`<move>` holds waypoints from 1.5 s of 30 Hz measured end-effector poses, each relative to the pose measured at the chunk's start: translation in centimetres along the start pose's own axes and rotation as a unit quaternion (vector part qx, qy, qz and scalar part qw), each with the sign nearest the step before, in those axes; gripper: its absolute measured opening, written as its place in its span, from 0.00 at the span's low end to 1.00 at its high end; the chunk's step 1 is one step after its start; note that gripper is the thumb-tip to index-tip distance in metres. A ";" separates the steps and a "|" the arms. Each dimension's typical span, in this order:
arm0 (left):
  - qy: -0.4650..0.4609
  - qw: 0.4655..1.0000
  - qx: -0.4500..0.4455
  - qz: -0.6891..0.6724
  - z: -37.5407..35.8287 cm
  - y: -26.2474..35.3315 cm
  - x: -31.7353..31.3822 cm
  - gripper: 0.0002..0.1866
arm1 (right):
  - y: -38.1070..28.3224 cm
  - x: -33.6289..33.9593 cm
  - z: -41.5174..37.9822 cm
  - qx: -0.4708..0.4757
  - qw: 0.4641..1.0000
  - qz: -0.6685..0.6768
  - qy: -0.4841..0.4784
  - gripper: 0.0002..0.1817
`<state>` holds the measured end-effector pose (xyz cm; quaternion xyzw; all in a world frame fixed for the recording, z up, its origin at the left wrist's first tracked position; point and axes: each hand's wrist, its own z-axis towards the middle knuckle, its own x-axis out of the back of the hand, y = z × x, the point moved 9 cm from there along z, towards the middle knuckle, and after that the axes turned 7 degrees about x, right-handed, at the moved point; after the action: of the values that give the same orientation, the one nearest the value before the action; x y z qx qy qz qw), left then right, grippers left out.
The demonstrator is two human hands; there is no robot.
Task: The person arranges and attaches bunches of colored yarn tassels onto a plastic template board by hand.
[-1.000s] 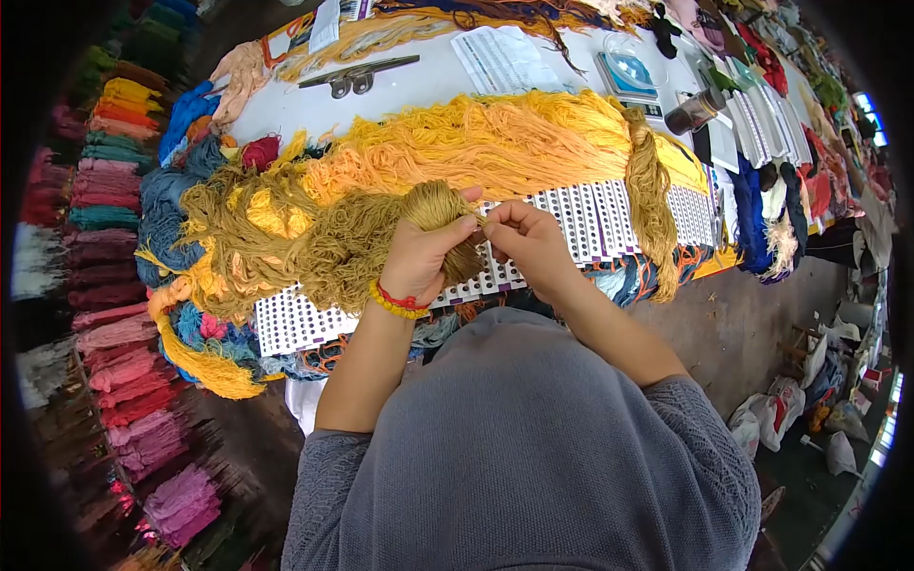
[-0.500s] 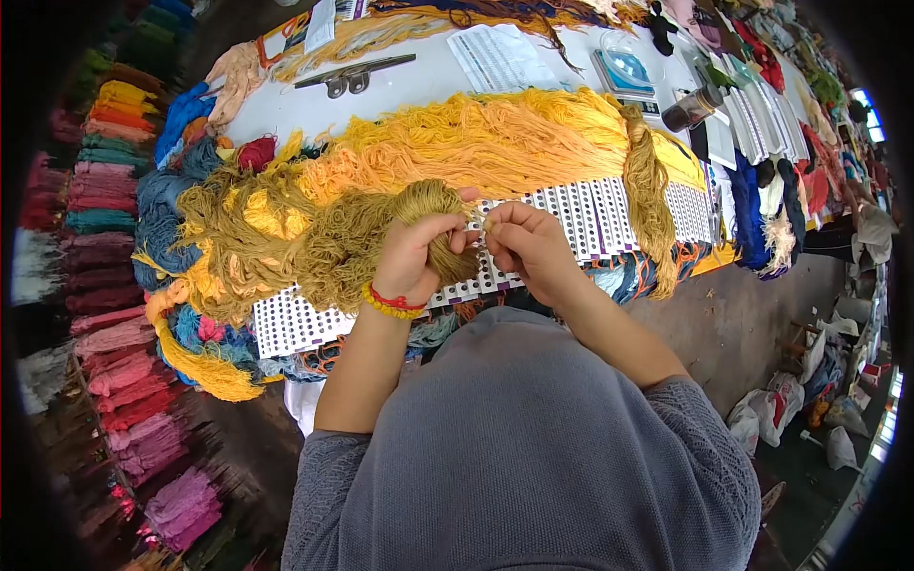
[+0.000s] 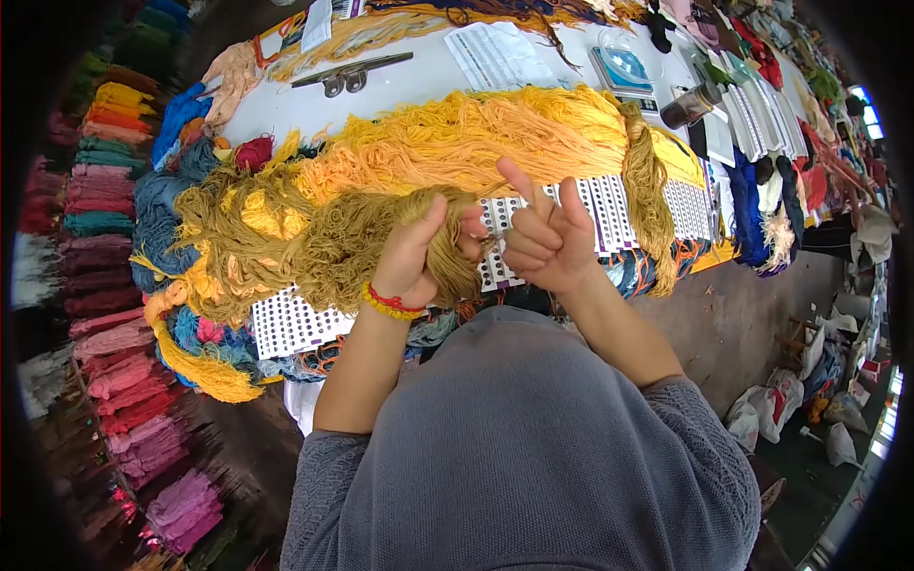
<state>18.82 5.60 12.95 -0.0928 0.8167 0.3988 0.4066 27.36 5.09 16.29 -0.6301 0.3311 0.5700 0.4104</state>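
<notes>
A hank of olive-brown yarn runs through my left hand, whose thumb and fingers close around it. The loose part of this olive yarn spreads leftward over the pile. Just right of the hank is my right hand, its index finger and thumb stretched out and apart. The other fingers of that hand curl toward the palm near the hank; whatever they hold is hidden. Beneath both hands lie white cards with rows of dark holes.
Yellow and peach yarn covers the table's middle. Another olive hank hangs over the cards at right. Beyond lie a black metal clip bar, a printed sheet, a blue scale and a dark jar. Coloured yarn bundles line the left.
My right hand has turned and come away from a fingertip pinch beside my left hand; its index finger and thumb are now extended. My left hand stays on the hank, its thumb raised.
</notes>
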 end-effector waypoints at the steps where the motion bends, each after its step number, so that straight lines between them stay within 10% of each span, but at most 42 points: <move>1: 0.000 1.000 0.001 0.000 -0.1 -0.1 -0.2 0.22 | -0.2 0.5 0.2 0.001 1.000 0.000 0.001 0.22; 5: 0.031 0.999 0.008 -0.039 -0.4 0.2 -0.8 0.26 | 0.0 2.3 0.6 -0.011 0.941 -0.327 0.083 0.14; 11: -0.004 0.999 -0.002 0.049 0.0 -0.3 -1.0 0.30 | 0.4 2.3 0.5 0.003 0.693 -0.717 0.078 0.06; 20: -0.011 1.000 0.015 -0.001 -0.4 -0.1 -0.9 0.29 | 0.2 2.1 0.1 0.059 0.798 -0.595 0.077 0.04; 30: 0.047 0.999 -0.003 -0.004 -0.6 0.3 -0.5 0.25 | -0.9 0.3 -0.1 0.172 0.737 -0.653 0.033 0.04; 33: 0.087 0.996 -0.014 0.024 -0.8 0.6 0.5 0.21 | -0.3 1.9 -0.5 0.044 0.811 -0.567 0.133 0.06; 35: 0.075 0.995 -0.033 0.053 -0.5 0.6 1.2 0.20 | 2.8 2.6 -0.7 -0.115 0.965 -0.225 0.076 0.11; 36: 0.063 0.993 -0.052 0.082 -0.4 0.8 1.3 0.20 | 3.5 1.1 -0.2 -0.123 0.980 -0.145 -0.054 0.16; 40: 0.021 0.999 -0.015 0.046 -0.7 0.5 0.7 0.20 | 1.2 0.0 -0.1 -0.010 1.000 0.024 0.011 0.15; 45: 0.026 0.999 -0.033 -0.022 -0.7 0.9 -1.1 0.24 | 0.5 2.4 0.5 0.004 0.922 -0.358 0.146 0.12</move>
<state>18.70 5.48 14.58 -0.1349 0.8113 0.4135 0.3906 27.01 5.48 13.79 -0.7814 0.1414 0.2853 0.5367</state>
